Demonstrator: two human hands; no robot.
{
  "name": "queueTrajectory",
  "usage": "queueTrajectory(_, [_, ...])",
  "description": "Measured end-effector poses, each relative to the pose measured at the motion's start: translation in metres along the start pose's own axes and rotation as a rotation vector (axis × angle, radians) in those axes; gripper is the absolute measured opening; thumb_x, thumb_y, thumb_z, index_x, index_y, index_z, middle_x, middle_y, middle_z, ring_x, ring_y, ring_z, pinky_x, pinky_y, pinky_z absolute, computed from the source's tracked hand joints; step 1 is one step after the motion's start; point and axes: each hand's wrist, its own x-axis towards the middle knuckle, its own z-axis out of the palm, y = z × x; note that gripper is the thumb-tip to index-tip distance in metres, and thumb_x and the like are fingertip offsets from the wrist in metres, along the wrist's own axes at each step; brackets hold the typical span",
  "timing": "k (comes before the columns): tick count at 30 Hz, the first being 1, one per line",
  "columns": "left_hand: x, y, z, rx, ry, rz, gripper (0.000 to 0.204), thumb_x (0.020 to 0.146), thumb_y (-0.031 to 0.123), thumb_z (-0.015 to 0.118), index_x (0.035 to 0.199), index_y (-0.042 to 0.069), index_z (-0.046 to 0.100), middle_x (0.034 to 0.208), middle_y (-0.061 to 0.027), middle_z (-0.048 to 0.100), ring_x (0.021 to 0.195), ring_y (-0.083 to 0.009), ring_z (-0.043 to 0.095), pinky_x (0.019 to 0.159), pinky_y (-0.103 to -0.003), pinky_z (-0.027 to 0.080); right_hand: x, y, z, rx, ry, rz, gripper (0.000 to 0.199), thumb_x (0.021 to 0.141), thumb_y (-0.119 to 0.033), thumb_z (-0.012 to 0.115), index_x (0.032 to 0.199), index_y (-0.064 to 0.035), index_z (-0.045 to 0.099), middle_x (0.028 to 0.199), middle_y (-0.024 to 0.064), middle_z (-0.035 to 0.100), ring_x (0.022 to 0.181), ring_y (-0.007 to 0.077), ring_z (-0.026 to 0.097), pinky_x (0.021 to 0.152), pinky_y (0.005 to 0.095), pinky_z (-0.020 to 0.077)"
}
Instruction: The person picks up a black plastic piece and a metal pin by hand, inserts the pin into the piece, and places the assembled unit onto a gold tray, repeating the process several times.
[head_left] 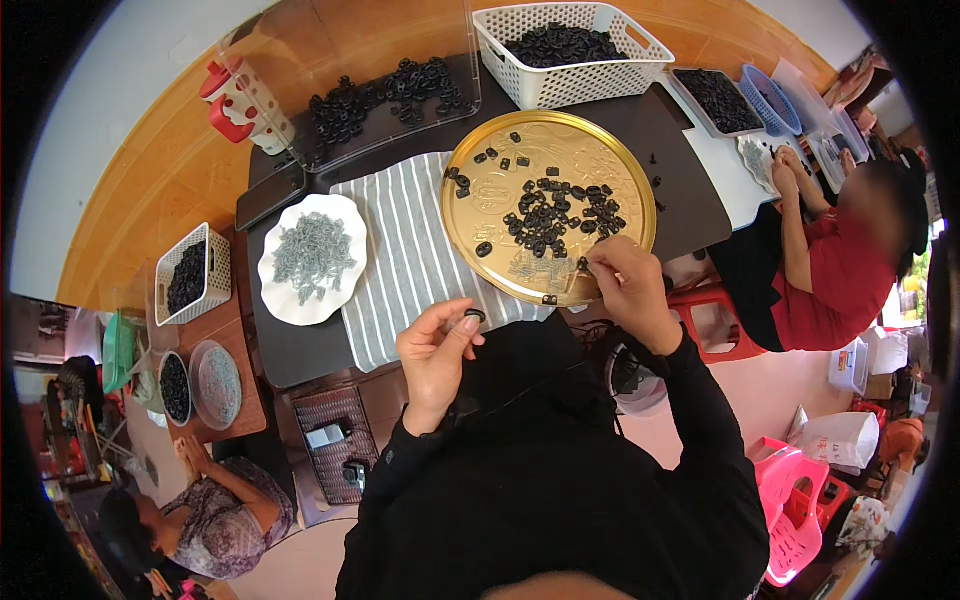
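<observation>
i have a black piece [475, 315] pinched btwn thumb & index of my l. hand [434, 355], fingers narrow, just beside the near edge of the striped cloth [395, 250]. my r. hand [632, 285] is at the near r. side of the gold tray [630, 165], its fingertips close together at a small black part [583, 264]; i can't tell if they grip it. on the tray, w/in reach: a loose cluster of black parts [545, 222], more scattered toward the far l., & translucent clips [540, 268] near the front rim. tray overlaps the cloth on the tabletop [690, 205]. l. of the cloth: a white scalloped plate [342, 304] w/ a heap of grey clips [315, 255]. far side: a clear bin [420, 120] & a white basket [560, 90], both w/ black parts. co-workers sit l. [230, 510] & r. [840, 270].
</observation>
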Motion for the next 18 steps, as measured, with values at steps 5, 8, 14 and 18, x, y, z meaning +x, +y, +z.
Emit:
queueTrajectory(5, [0.011, 0.001, -0.01, 0.3, 0.039, 0.202, 0.016, 0.086, -0.003, 0.062, 0.101, -0.003, 0.066, 0.081, -0.0041, 0.06, 0.067, -0.0084, 0.057, 0.054, -0.021, 0.042, 0.009, -0.004, 0.002, -0.193, -0.038, -0.076, 0.013, 0.077, 0.006, 0.057, 0.088, -0.0003, 0.058, 0.076, 0.0133, 0.059, 0.076, 0.0329, 0.058, 0.065, 0.0386, 0.0465])
queueTrajectory(8, [0.019, 0.001, -0.014, 0.595, 0.043, 0.357, 0.016, 0.084, -0.005, 0.061, 0.099, -0.004, 0.066, 0.081, -0.0075, 0.059, 0.069, -0.0127, 0.059, 0.057, -0.024, 0.043, 0.013, -0.006, 0.005, -0.306, -0.095, -0.161, 0.018, 0.075, 0.005, 0.055, 0.092, -0.0001, 0.058, 0.075, 0.0136, 0.058, 0.074, 0.0324, 0.055, 0.065, 0.0407, 0.0456])
queueTrajectory(14, [0.025, -0.004, -0.012, 0.964, 0.105, 0.517, 0.02, 0.078, -0.005, 0.062, 0.098, -0.003, 0.066, 0.084, -0.0151, 0.056, 0.07, -0.0304, 0.059, 0.061, -0.037, 0.047, 0.014, -0.009, 0.005, -0.489, -0.235, -0.28, 0.024, 0.073, -0.003, 0.055, 0.096, 0.001, 0.056, 0.079, 0.0133, 0.057, 0.078, 0.0302, 0.055, 0.071, 0.0385, 0.0454])
queueTrajectory(18, [0.024, -0.001, -0.009, 1.011, 0.131, 0.49, 0.023, 0.078, -0.004, 0.063, 0.101, -0.002, 0.065, 0.087, -0.0154, 0.056, 0.074, -0.031, 0.06, 0.064, -0.038, 0.048, 0.017, -0.013, 0.004, -0.551, -0.265, -0.371, 0.021, 0.074, -0.005, 0.056, 0.093, 0.0006, 0.055, 0.079, 0.0117, 0.056, 0.077, 0.0271, 0.056, 0.072, 0.0368, 0.0466])
